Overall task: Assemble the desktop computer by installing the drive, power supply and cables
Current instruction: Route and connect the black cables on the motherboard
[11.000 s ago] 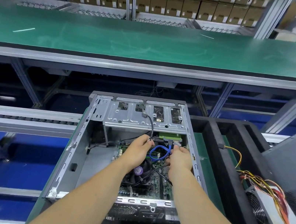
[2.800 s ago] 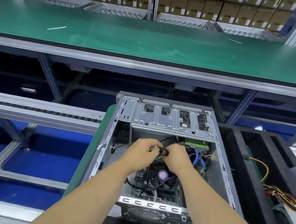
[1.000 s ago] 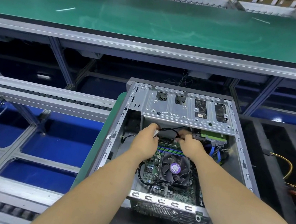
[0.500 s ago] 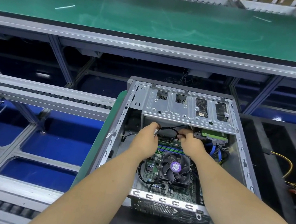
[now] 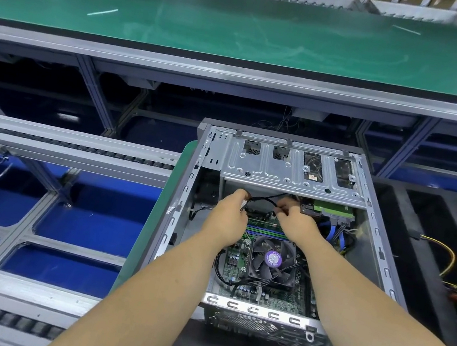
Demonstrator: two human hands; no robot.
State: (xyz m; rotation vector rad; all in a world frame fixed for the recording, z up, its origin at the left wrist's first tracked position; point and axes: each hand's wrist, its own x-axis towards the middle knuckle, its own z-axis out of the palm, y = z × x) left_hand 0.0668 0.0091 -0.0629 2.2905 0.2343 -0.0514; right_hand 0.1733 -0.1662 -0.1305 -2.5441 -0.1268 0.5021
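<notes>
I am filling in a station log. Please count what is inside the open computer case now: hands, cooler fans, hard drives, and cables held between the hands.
Hands: 2 (left hand, right hand)
CPU cooler fan: 1
Hard drive: 1
Black cable held between the hands: 1
Total: 5

- We are seeing bright, even light falling from overhead, putting a soft sheen on the green bench top (image 5: 244, 28).
- Shadow is pooling in the bays under the bench and deep inside the computer case (image 5: 296, 171) (detail there is getting lost).
- Straight rails are bowing toward the frame edges.
- The far shelves and near forearms are looking soft and slightly smeared.
</notes>
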